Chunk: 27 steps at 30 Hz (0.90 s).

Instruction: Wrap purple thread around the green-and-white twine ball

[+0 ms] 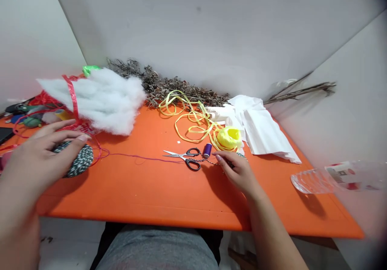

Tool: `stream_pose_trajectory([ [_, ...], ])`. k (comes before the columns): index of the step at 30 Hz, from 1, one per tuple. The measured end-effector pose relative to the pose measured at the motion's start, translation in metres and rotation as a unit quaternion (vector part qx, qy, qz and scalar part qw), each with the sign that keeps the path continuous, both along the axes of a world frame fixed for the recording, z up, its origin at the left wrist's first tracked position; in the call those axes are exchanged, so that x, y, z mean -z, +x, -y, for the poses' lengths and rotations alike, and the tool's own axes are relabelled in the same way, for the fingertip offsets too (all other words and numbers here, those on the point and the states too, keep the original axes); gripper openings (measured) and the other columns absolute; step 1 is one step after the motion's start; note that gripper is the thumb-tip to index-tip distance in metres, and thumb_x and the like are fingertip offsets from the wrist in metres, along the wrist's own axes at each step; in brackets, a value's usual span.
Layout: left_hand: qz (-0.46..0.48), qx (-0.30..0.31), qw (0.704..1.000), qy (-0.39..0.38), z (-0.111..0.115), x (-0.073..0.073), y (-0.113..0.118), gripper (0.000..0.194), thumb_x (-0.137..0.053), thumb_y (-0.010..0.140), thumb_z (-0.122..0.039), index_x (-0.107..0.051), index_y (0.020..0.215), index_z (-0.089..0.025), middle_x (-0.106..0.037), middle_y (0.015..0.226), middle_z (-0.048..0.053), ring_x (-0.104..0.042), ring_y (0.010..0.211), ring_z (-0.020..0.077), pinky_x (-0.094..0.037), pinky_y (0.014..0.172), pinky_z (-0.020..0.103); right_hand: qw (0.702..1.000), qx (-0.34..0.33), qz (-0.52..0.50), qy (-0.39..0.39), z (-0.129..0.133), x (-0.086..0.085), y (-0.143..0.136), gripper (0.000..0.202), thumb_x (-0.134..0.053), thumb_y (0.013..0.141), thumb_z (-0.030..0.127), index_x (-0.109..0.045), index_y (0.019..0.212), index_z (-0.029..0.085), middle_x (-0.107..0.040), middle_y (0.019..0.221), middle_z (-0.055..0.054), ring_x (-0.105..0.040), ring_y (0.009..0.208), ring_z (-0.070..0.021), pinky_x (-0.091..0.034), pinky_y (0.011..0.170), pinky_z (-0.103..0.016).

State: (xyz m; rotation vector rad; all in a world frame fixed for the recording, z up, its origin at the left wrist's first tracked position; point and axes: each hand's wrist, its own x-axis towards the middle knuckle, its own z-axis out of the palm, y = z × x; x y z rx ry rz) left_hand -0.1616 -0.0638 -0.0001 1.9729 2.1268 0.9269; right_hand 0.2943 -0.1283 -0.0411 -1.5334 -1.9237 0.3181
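At the left, my left hand [45, 153] is closed on a round black-and-white braided piece [79, 160], held above the orange table. My right hand [237, 171] has its fingers bent together at a thin black-and-white cord [211, 163], with some dark braided material partly hidden beneath the palm. Just left of these fingers stands a purple thread spool [207, 150]. Beside it lie scissors [184, 155] with black handles, blades pointing left and slightly apart. A thin purple-red thread [145, 157] runs across the table between the left hand's side and the scissors.
White stuffing [105, 100] with red ribbon fills the back left. Dried twigs [181, 88] line the wall. Yellow ribbon [196, 126], a yellow roll [229, 137] and white cloth [266, 130] lie behind my right hand. A clear plastic bottle [338, 177] is at the right.
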Motion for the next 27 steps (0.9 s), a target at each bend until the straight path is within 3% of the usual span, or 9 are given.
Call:
stream_pose_trajectory([
  [4,0.038,0.111,0.992,-0.043,0.019,-0.03,0.061,0.033,-0.056,0.087,-0.055,-0.073,0.091,-0.027,-0.056,0.148,-0.002,-0.053,0.134,0.0313,-0.034,0.118,0.047,1.0,-0.011,0.013,-0.001,0.003,-0.005,-0.004,0.023,-0.052,0.102,0.03,-0.071,0.11,0.02,-0.075,0.093,-0.009,-0.067,0.083,-0.0244,-0.049,0.075,-0.037],
  [6,0.083,0.237,0.964,-0.089,0.026,-0.034,0.096,0.034,-0.057,0.087,-0.055,-0.075,0.086,-0.027,-0.059,0.145,0.0,-0.053,0.135,0.031,-0.039,0.114,0.043,1.0,-0.023,0.02,-0.001,0.004,-0.008,-0.008,0.023,-0.051,0.102,0.027,-0.07,0.113,0.02,-0.073,0.089,-0.008,-0.065,0.08,-0.0229,-0.047,0.073,-0.036],
  [9,0.14,0.423,0.875,-0.191,0.031,-0.024,0.157,0.029,-0.054,0.091,-0.043,-0.075,0.083,-0.025,-0.064,0.14,0.005,-0.044,0.144,0.029,-0.042,0.112,0.041,0.999,-0.046,0.029,-0.001,0.006,-0.014,-0.016,0.024,-0.052,0.1,0.023,-0.068,0.118,0.022,-0.069,0.086,-0.005,-0.061,0.075,-0.0197,-0.044,0.071,-0.034],
  [12,0.177,0.491,0.82,-0.237,0.026,-0.005,0.214,0.019,-0.059,0.087,-0.032,-0.075,0.083,-0.024,-0.064,0.14,0.008,-0.05,0.138,0.0297,-0.043,0.11,0.043,0.997,-0.074,0.007,-0.022,0.006,-0.02,-0.022,0.038,-0.053,0.095,0.014,-0.059,0.131,0.024,-0.058,0.076,0.0,-0.053,0.067,-0.0168,-0.041,0.065,-0.031],
  [14,0.179,0.524,0.792,-0.259,0.02,0.004,0.234,0.018,-0.059,0.085,-0.029,-0.075,0.082,-0.022,-0.073,0.121,0.01,-0.063,0.12,0.0288,-0.049,0.1,0.041,0.994,-0.098,-0.03,-0.05,0.007,-0.024,-0.022,0.051,-0.051,0.09,0.007,-0.05,0.137,0.025,-0.046,0.071,0.004,-0.047,0.063,-0.0155,-0.037,0.061,-0.029],
  [17,0.179,0.548,0.763,-0.292,0.011,0.006,0.231,0.018,-0.061,0.084,-0.032,-0.075,0.083,-0.02,-0.076,0.087,0.004,-0.07,0.085,0.021,-0.053,0.078,0.032,0.985,-0.12,-0.089,-0.09,0.007,-0.031,-0.018,0.056,-0.048,0.087,0.006,-0.043,0.139,0.026,-0.035,0.069,0.006,-0.038,0.06,-0.0149,-0.033,0.058,-0.028],
  [20,0.189,0.527,0.768,-0.31,0.007,0.002,0.2,0.023,-0.058,0.088,-0.036,-0.074,0.085,-0.019,-0.075,0.084,0.003,-0.068,0.081,0.0189,-0.051,0.074,0.029,0.971,-0.135,-0.155,-0.118,0.007,-0.035,-0.012,0.047,-0.045,0.091,0.013,-0.043,0.136,0.026,-0.033,0.07,0.005,-0.035,0.06,-0.0155,-0.033,0.056,-0.028],
  [27,0.163,0.39,0.857,-0.294,-0.001,0.003,0.125,0.037,-0.057,0.087,-0.052,-0.073,0.084,-0.019,-0.074,0.081,0.003,-0.066,0.078,0.0214,-0.05,0.07,0.029,0.949,-0.11,-0.236,-0.179,-0.006,-0.037,-0.017,0.032,-0.041,0.097,0.024,-0.049,0.128,0.026,-0.037,0.069,0.004,-0.032,0.053,-0.014,-0.029,0.047,-0.026],
])
